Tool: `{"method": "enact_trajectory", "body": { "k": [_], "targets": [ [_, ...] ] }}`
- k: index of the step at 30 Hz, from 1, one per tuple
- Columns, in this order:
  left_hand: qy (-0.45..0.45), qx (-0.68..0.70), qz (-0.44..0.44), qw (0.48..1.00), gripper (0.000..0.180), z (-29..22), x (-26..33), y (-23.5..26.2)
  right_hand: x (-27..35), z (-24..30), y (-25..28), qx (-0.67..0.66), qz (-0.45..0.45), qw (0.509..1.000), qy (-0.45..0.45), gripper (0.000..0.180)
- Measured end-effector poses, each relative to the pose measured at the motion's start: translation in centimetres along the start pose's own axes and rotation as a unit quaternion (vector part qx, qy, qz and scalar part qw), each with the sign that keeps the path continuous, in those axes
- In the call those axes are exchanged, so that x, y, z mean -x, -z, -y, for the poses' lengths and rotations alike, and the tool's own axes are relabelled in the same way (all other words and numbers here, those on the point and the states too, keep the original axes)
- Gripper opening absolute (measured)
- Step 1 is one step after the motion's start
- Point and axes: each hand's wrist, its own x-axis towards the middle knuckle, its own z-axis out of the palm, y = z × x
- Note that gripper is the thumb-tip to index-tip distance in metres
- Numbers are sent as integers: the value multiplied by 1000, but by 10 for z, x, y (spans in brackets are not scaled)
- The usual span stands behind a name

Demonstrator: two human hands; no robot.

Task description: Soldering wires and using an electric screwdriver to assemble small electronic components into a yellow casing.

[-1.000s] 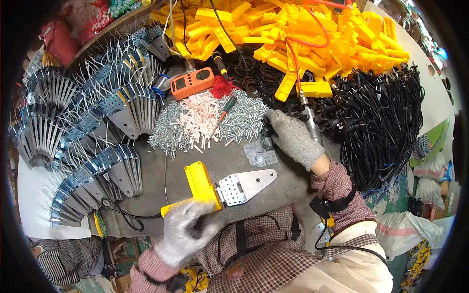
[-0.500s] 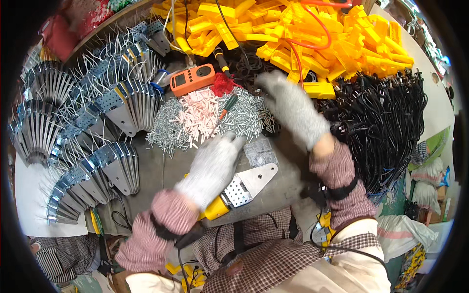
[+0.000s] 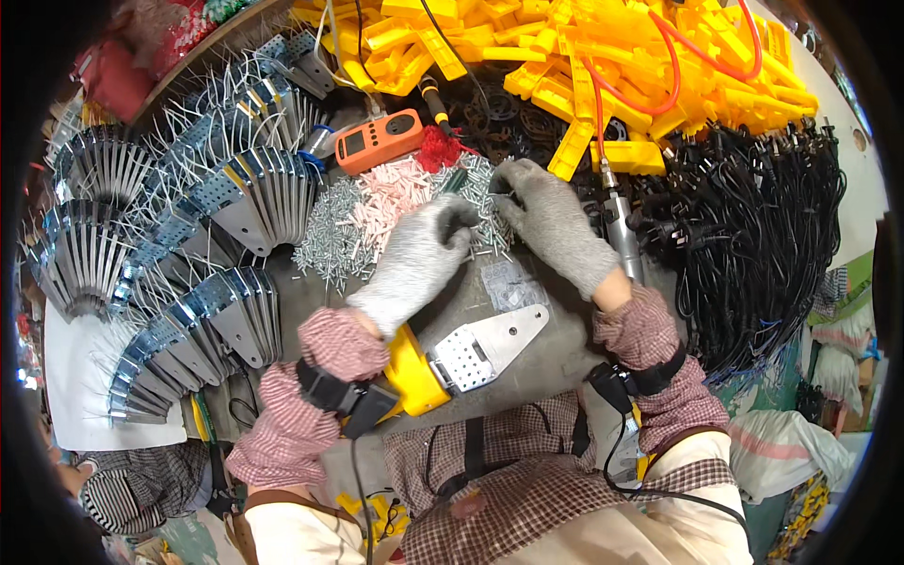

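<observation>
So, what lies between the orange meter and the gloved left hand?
In the head view, between the orange meter and the left hand lies a heap of small pink pieces mixed into the pile of silver screws.

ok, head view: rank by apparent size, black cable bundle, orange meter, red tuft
1. black cable bundle, largest by far
2. orange meter
3. red tuft, smallest, partly hidden among other parts, so its full extent is unsure
</observation>
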Motion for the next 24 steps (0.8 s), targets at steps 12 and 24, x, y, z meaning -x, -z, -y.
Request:
{"method": "enact_trajectory", "body": {
  "k": [12,24],
  "targets": [
    [-66,-351,184,916,29,-6,32,0,110,44,-18,-267,157,948,76,17],
    [65,97,359,926,21,-4,58,43,121,32,-31,-245,153,948,131,19]
  ]
}}
